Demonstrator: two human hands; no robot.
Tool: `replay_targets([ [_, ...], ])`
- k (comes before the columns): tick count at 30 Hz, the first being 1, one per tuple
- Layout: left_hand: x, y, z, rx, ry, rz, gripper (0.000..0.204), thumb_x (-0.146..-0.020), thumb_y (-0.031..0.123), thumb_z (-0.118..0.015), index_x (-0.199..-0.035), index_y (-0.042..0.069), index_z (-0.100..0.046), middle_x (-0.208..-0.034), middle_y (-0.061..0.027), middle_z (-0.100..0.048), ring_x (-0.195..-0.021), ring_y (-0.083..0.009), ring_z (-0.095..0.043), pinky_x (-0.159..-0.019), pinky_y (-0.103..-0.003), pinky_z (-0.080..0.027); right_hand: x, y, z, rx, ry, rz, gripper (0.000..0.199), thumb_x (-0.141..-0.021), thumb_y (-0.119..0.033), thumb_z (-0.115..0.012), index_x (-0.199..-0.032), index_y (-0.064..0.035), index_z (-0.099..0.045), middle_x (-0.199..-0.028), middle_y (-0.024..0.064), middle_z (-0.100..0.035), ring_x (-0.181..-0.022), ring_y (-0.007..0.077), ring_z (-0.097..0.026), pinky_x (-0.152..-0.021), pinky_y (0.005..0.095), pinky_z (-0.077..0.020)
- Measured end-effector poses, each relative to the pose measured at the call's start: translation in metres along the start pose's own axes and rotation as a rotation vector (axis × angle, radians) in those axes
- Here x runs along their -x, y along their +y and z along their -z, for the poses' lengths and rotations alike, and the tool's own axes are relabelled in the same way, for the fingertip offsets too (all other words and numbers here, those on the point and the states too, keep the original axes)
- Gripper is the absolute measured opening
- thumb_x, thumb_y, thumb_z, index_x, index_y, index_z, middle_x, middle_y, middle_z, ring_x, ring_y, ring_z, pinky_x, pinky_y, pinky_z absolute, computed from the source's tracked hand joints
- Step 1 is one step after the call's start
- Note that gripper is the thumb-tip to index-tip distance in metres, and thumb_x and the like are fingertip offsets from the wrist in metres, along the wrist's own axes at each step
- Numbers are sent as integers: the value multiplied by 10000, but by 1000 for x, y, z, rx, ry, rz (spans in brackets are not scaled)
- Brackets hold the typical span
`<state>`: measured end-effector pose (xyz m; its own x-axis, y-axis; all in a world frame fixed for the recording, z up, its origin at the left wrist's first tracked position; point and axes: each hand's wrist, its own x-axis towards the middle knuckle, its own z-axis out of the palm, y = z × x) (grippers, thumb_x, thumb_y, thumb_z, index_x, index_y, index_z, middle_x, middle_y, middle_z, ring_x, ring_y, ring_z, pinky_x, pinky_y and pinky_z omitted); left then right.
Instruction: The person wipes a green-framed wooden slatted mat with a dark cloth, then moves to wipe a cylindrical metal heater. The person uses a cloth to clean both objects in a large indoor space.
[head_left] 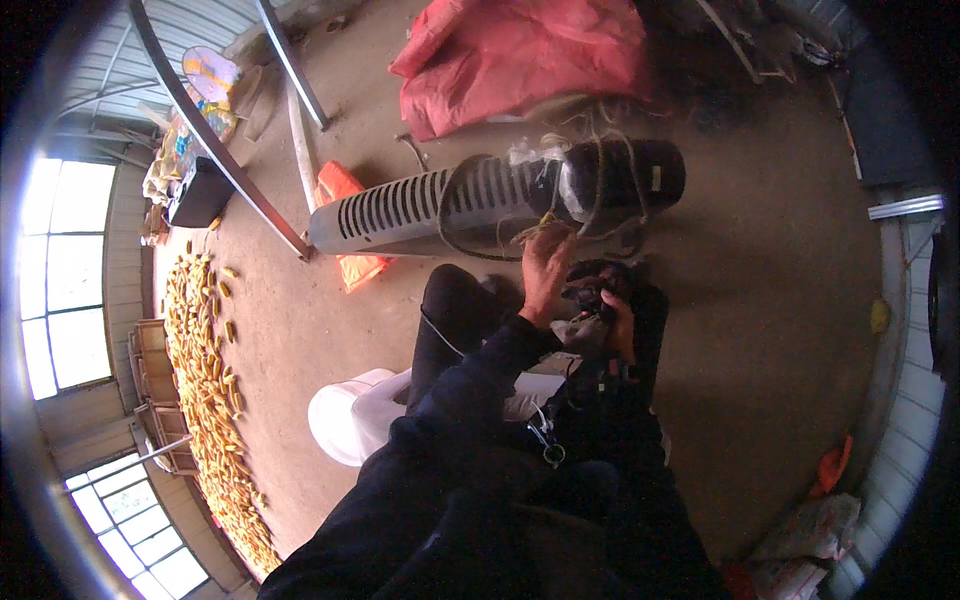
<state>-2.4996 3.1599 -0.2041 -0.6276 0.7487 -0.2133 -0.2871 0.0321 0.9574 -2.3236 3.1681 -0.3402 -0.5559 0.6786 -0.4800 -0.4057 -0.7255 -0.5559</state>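
A long grey slotted cylinder [400, 210] with a black end [655, 175] lies across the floor before my knees. Dark rope [446, 205] loops around and over it, and clear plastic wrap [572, 190] clings near the black end. My left hand [546, 272] is at the cylinder's near side, its fingers pinched on pale, frayed rope strands [535, 232]. Close to my right knee, my right hand [622, 328] is closed around a dark, bunched object [590, 285], whose kind I cannot make out. A greyish cloth-like piece [578, 333] shows below it.
A red sheet [530, 60] lies beyond the cylinder, and an orange cloth [355, 270] is partly under its left end. Curved metal bars [215, 150] stand at the left. Corn cobs [205, 370] are heaped along the left wall. A white bucket [350, 415] is beside my left leg.
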Motion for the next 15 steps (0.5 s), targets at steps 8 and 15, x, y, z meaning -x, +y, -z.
replay_targets([
  [8, -14, -13, 7, -10, -67, -117, 235, -899, 121, -643, -1085, -21, -629, -1095, -80, -627, -976, -160, -577, -855, -294, -451, 14, -19, -45, 4, -146, -12, 423, -887, -259, -549, -1247, -37, -557, -1159, 108, -639, -974, 199, -642, -710, 343, -560],
  [15, -46, 40, -3, 35, -35, -18, 230, -924, 134, -624, -1080, -36, -617, -963, -34, -634, -887, -107, -552, -803, -265, -439, 1, 6, -6, 51, 185, 25, 359, -824, -246, -657, -1103, -25, -698, -1072, 94, -665, -960, 216, -634, -896, 353, -500],
])
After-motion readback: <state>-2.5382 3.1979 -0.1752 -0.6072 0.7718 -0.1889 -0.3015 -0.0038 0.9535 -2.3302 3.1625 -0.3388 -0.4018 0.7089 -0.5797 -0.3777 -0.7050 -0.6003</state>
